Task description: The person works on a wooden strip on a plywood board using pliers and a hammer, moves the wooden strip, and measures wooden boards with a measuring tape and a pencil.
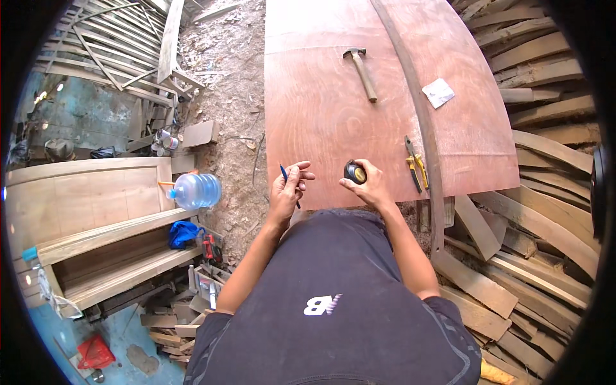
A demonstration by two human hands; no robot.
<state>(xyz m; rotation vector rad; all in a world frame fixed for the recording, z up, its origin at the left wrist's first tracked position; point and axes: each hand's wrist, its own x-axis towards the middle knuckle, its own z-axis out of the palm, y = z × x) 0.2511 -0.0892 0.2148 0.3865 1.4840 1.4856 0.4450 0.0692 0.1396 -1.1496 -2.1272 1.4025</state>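
My left hand [287, 189] holds a blue pen [284, 173] upright near the front edge of a large reddish plywood sheet [321, 109]. My right hand [367, 186] grips a small round black and yellow tape measure [355, 172] at the same edge. The two hands are a short way apart, just in front of my dark shirt. A hammer [362, 72] with a wooden handle lies farther up the sheet. Yellow-handled pliers [416, 168] rest to the right of my right hand.
A long curved wooden strip [420, 109] crosses the sheet. A white packet [439, 92] lies right of it. Stacked curved planks [539, 160] fill the right side. On the left are a water jug [196, 190], wooden frames [90, 212] and a red drill [208, 247].
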